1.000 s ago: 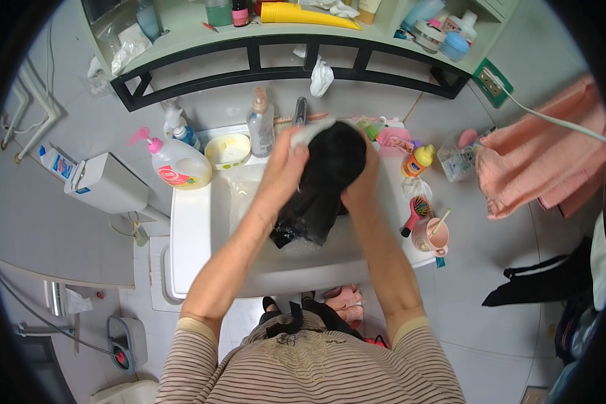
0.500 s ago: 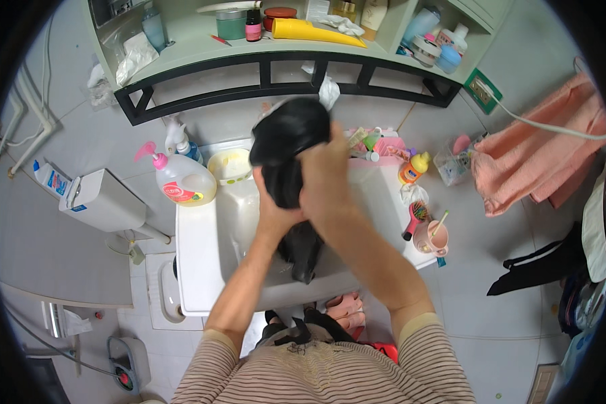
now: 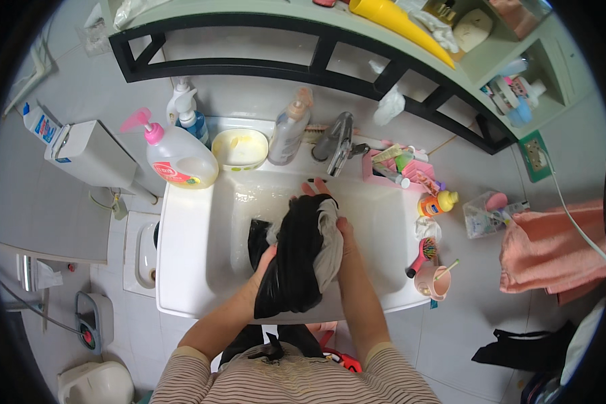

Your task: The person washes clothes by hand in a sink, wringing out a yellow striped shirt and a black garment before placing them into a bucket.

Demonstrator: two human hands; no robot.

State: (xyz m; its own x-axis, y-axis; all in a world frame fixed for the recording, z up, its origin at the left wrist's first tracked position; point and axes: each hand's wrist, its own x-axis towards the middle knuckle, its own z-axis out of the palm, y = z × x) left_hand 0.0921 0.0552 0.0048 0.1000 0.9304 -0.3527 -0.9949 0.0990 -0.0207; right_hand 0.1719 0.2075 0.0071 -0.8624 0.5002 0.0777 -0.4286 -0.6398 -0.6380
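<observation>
A wet black garment (image 3: pixel 295 252) with a grey fabric part (image 3: pixel 328 242) is bunched between my hands, above the near half of the white sink (image 3: pixel 384 269). My left hand (image 3: pixel 267 258) holds it from the left, mostly covered by the cloth. On the right side, my right hand (image 3: pixel 345 236) is closed on the grey part. Some fingers stick out past the garment's far edge; whose they are I cannot tell. A dark fold hangs down at the left, toward the basin. Beyond the garment stands the metal faucet (image 3: pixel 337 143).
Along the sink's back stand a pink-topped pump bottle (image 3: pixel 182 161), a white soap dish (image 3: pixel 240 149), a clear pump bottle (image 3: pixel 291 128) and a pink box of tubes (image 3: pixel 387 168). A yellow bottle (image 3: pixel 439 202), hairbrush (image 3: pixel 422 257) and pink cup (image 3: pixel 432 283) line the right rim. A shelf (image 3: pixel 249 27) overhangs.
The black garment has come down from in front of the faucet toward me, and its grey part now shows. My hands have moved lower and spread apart. The view has shifted.
</observation>
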